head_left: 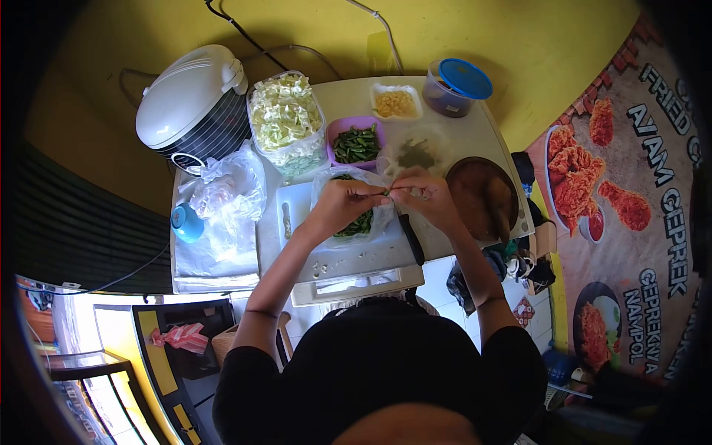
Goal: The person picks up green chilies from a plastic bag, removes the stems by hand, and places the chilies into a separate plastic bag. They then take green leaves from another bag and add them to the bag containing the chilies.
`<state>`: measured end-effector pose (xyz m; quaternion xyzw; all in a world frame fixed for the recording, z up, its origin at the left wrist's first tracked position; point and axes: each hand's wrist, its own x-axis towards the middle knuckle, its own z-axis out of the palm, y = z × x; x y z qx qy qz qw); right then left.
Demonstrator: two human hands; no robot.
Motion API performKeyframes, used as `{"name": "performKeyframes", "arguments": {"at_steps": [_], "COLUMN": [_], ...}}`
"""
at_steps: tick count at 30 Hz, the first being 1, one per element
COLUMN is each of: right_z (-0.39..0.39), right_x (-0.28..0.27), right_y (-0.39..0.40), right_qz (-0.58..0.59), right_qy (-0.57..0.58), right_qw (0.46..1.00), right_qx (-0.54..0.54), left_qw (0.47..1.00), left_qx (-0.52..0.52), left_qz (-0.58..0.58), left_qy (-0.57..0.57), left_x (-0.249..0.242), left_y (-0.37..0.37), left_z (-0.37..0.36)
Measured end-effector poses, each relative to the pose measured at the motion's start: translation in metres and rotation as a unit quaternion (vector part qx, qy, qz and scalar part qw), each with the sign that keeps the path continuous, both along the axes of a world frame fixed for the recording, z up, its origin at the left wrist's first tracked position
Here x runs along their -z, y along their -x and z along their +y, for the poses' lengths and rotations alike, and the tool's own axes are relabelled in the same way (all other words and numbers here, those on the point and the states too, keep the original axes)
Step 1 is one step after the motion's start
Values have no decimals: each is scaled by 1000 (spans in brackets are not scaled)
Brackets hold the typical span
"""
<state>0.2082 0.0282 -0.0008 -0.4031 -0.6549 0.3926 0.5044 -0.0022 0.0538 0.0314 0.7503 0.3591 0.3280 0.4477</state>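
Green piece [387, 192] near frame centre, small, mostly covered by fingers. Left hand [343, 208] and right hand [430, 199] both pinch it, fingertips close together. Below them: open plastic bag [383, 221] with more greens [359, 225]. Black knife [411, 239] just right of the bag. Purple tub [333, 155] of cut greens above. Cabbage [284, 111] toward upper left; mortar [463, 178] right of the hands.

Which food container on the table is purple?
The tub of green pieces, right of the cabbage container, which is clear; the white one holds yellow pieces.
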Motion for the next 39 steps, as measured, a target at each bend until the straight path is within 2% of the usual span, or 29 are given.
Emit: {"name": "performKeyframes", "arguments": {"at_steps": [2,3,5,6,7,8,9,10,13,14,17,19,22,23,24,27,28,30,33,35,39], "right_z": [-3,-5,-8,-8,-7,-7,-7,-8,-7,-7,0,14,30,35,39,38,31,18,7,5,5], "right_x": [7,9,13,15,17,19,17,14,7,4,-10,-16,-16,-14,-10,-2,-7,-16,-20,-14,-3], "right_y": [-6,-6,-3,-2,-1,0,2,3,11,12,9,-1,-16,-21,-27,-32,-25,-13,11,24,42], "right_qz": [35,35,106,105,102,100,99,54,-36,-81,-74,-90,-124,-142,-142,-203,-202,-202,-214,-294,-382], "right_qy": [62,63,110,111,82,53,54,4,-103,-160,-153,-169,-181,-179,-179,-138,-142,-145,-157,-162,-154], "right_qw": [996,995,985,985,990,993,993,999,993,981,981,973,959,952,953,955,954,953,958,941,911], "right_qx": [-62,-62,-77,-76,-55,-33,-33,1,55,75,89,127,182,202,200,167,169,171,109,29,16], "left_qw": [999,999,998,997,987,987,994,998,998,998,995,975,966,959,950,949,949,971,964,962,961], "left_qx": [19,38,56,50,43,43,7,-29,-56,-55,-88,-191,-212,-219,-225,-193,-195,-182,-164,-169,-179], "left_qz": [29,19,8,29,49,49,44,38,4,3,34,7,2,43,84,96,97,55,90,104,116], "left_qy": [26,30,35,-56,-147,-146,-97,-48,22,21,20,-117,-149,-174,-198,-229,-230,-148,-191,-187,-176], "left_x": [1,4,5,1,-1,-1,0,1,12,14,16,18,14,11,9,17,9,-2,5,11,22], "left_y": [3,4,4,2,0,-2,-6,-9,-14,-16,-17,-14,-11,-10,-9,-1,4,15,33,39,47], "left_z": [-4,-5,-7,-9,-11,-14,-17,-20,-18,-18,-9,11,46,55,61,67,60,31,6,-9,-26]}}
